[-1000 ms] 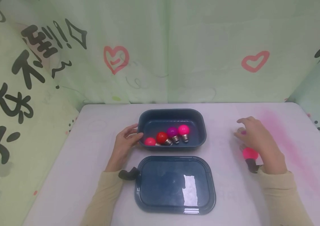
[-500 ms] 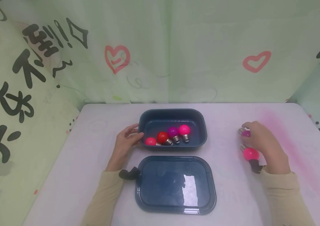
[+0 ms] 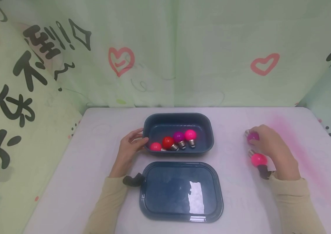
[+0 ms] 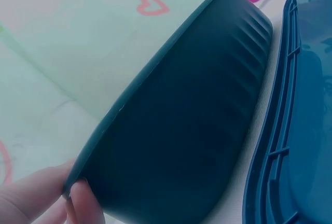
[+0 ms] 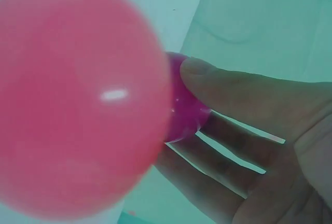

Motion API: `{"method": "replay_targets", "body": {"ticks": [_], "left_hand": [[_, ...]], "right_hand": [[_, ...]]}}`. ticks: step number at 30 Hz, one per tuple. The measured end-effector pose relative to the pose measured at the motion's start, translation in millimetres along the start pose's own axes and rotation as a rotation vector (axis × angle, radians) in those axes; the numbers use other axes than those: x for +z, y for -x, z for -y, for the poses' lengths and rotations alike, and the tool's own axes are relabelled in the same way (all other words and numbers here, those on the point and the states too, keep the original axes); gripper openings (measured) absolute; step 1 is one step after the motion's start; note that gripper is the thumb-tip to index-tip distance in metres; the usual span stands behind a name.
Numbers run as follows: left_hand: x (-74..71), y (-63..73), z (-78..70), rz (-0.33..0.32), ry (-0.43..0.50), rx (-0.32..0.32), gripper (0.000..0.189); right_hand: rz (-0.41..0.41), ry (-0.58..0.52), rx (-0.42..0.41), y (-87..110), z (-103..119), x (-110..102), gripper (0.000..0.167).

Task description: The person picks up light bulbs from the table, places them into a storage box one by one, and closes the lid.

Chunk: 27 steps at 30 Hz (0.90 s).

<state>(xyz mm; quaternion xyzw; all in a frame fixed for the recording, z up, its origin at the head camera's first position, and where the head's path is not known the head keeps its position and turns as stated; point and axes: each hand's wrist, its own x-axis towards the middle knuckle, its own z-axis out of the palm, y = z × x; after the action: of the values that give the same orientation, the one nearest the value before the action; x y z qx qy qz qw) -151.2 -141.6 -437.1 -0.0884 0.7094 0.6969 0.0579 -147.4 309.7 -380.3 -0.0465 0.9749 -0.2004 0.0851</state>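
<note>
My left hand (image 3: 131,146) pinches the left rim of a dark blue plastic box (image 3: 178,152); thumb and fingers straddle that rim in the left wrist view. Inside the box lie a red-pink bulb (image 3: 155,146), a red bulb (image 3: 167,142), a purple bulb (image 3: 178,136) and a pink bulb (image 3: 190,134). On the right, my right hand (image 3: 268,142) holds another purple light bulb (image 3: 252,136) between thumb and fingers, its metal base pointing left. Just nearer lies a pink bulb (image 3: 259,159), which looms large in the right wrist view and partly hides the purple one.
A dark blue lid (image 3: 180,191) lies flat in front of the box, close to it. Both stand on a white table (image 3: 95,162) with a pink stain at the right. Behind the table hangs a pale green curtain (image 3: 200,65) with drawings.
My right hand came down over the purple bulb on the right and took hold of it; more of the bulb now shows. My left hand and the box stayed in place.
</note>
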Motion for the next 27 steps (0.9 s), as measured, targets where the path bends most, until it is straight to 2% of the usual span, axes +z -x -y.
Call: {"method": "replay_targets", "body": {"ticks": [8, 27], "left_hand": [[-0.2, -0.6, 1.3, 0.000, 0.006, 0.004, 0.052], [-1.0, -1.4, 0.9, 0.014, 0.025, 0.019, 0.052]], "right_hand": [[-0.030, -0.032, 0.008, 2.9, 19, -2, 0.048], [-0.153, -0.092, -0.175, -0.1, 60, 4, 0.045]]}}
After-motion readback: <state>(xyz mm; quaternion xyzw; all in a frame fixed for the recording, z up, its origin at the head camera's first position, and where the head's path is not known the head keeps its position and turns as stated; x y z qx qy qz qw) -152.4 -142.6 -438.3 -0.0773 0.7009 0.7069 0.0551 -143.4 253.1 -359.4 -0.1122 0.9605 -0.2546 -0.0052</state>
